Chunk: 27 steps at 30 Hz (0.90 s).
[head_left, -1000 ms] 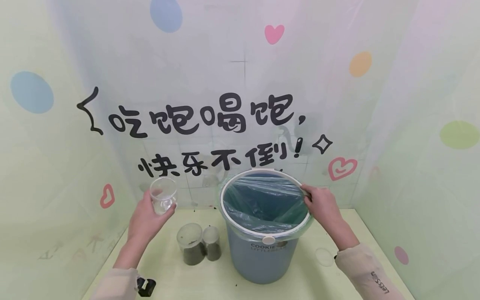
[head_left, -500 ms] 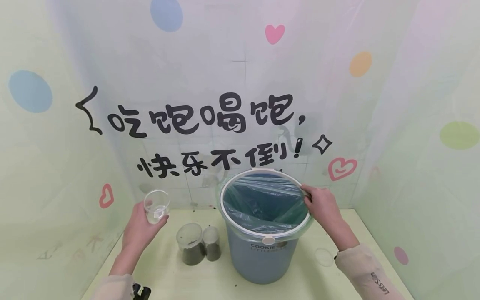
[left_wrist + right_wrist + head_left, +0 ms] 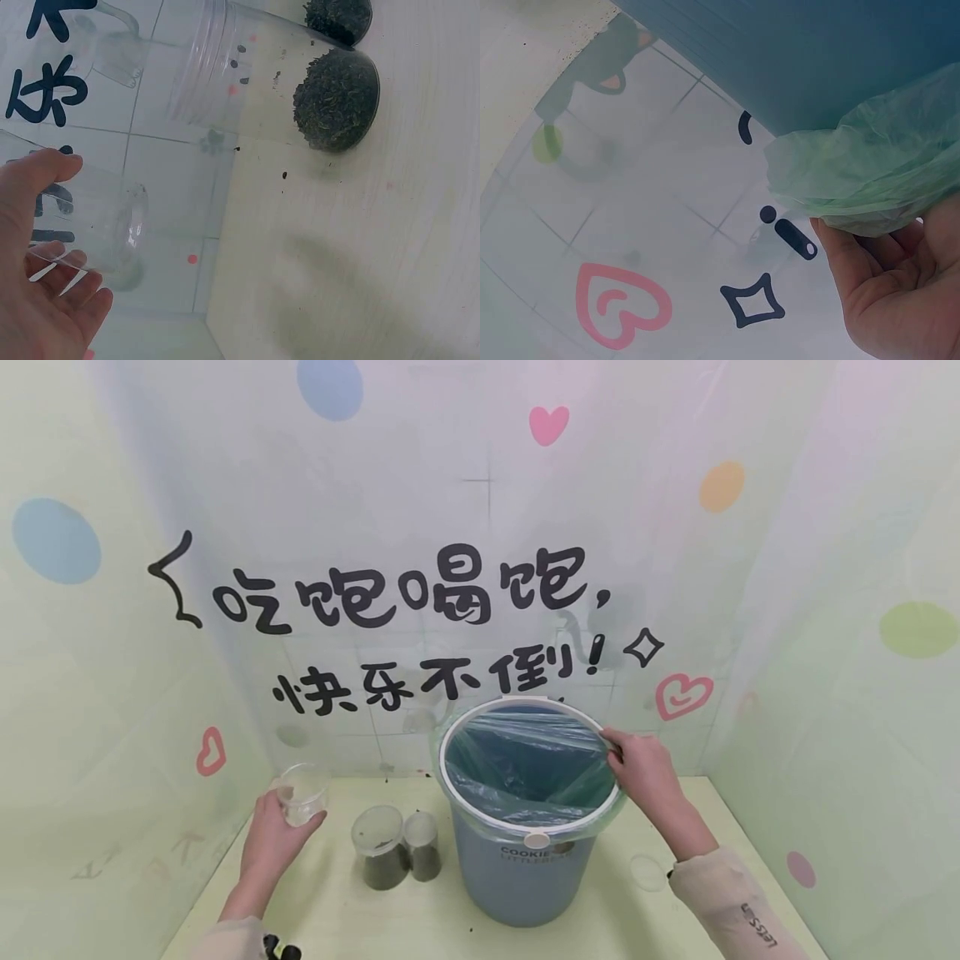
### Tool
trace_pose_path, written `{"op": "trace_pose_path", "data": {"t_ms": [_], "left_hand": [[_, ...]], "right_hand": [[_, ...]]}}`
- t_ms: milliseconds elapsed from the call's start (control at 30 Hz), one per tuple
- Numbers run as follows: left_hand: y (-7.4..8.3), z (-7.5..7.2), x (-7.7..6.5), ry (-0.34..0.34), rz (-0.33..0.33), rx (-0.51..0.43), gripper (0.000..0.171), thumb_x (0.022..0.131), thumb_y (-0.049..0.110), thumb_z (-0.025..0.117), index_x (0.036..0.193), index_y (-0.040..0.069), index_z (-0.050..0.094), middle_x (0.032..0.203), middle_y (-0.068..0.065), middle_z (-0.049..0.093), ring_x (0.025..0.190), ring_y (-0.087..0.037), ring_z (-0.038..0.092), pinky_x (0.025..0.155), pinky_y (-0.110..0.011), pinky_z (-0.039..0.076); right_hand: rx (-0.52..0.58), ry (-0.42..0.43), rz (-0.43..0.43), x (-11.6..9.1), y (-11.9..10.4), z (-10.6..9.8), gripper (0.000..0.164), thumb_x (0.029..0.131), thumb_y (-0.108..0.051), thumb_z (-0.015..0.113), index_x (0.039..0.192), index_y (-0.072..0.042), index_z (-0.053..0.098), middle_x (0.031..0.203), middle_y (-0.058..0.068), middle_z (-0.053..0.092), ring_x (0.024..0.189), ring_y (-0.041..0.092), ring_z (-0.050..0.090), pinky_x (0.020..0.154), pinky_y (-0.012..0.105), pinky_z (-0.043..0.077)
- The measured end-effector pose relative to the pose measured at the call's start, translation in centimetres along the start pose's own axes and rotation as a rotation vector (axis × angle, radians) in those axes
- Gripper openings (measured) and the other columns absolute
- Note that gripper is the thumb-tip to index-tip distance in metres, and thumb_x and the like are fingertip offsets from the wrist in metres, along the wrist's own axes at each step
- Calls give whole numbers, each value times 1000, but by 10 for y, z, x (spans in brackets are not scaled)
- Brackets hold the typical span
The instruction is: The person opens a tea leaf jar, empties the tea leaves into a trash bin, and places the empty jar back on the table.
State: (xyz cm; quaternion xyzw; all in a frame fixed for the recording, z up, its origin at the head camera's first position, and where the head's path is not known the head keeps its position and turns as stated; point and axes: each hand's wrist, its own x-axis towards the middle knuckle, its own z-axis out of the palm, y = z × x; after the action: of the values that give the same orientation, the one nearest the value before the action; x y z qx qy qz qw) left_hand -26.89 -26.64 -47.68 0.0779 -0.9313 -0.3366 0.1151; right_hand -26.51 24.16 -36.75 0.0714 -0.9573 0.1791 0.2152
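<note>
In the head view, at the left of the table, my left hand [image 3: 272,839] holds a clear, see-through cup [image 3: 309,810] with its thumb and fingers round the side. The left wrist view shows the cup [image 3: 131,225] tipped within the curl of that hand. With bent fingers, my right hand [image 3: 647,768] grips the white rim of a blue trash bin [image 3: 521,885] at its right side. A thin green bin liner [image 3: 862,169] folds over that rim beside my fingers. The bin stands upright with the liner spread inside.
Two clear lidded jars, a wide one [image 3: 382,860] and a narrow one [image 3: 425,858], hold dark dried leaves left of the bin. A clear round lid or ring [image 3: 647,872] lies to its right. Printed sheets wall the pale table [image 3: 405,931] on several sides.
My left hand has carried the cup down and to the left, towards the table. The right hand stays on the bin's rim, and the bin has not moved.
</note>
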Motion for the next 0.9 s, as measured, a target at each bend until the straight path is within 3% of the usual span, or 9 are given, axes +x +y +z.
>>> {"op": "trace_pose_path", "data": {"t_ms": [300, 567, 900], "left_hand": [[-19, 10, 0, -63, -34, -29, 83, 88, 30, 71, 143, -17, 28, 139, -40, 36, 126, -55, 42, 104, -65, 39], [-31, 22, -2, -79, -35, -41, 82, 86, 23, 72, 139, -21, 28, 132, -44, 39, 120, -58, 45, 102, -67, 41], [-42, 31, -5, -111, -54, -85, 83, 84, 19, 73, 139, -22, 25, 135, -46, 39, 122, -61, 44, 101, -67, 41]], "right_hand": [[11, 74, -49, -1, 5, 7, 30, 83, 2, 65, 112, -1, 73, 85, 17, 73, 58, 21, 50, 53, 32, 39], [1, -7, 7, -2, -3, -1, 32, 88, 1, 63, 118, 0, 71, 93, 19, 75, 60, 21, 51, 56, 31, 38], [-18, -10, 11, -4, -4, 0, 31, 87, 1, 64, 118, 1, 70, 95, 21, 75, 62, 23, 55, 57, 32, 42]]}}
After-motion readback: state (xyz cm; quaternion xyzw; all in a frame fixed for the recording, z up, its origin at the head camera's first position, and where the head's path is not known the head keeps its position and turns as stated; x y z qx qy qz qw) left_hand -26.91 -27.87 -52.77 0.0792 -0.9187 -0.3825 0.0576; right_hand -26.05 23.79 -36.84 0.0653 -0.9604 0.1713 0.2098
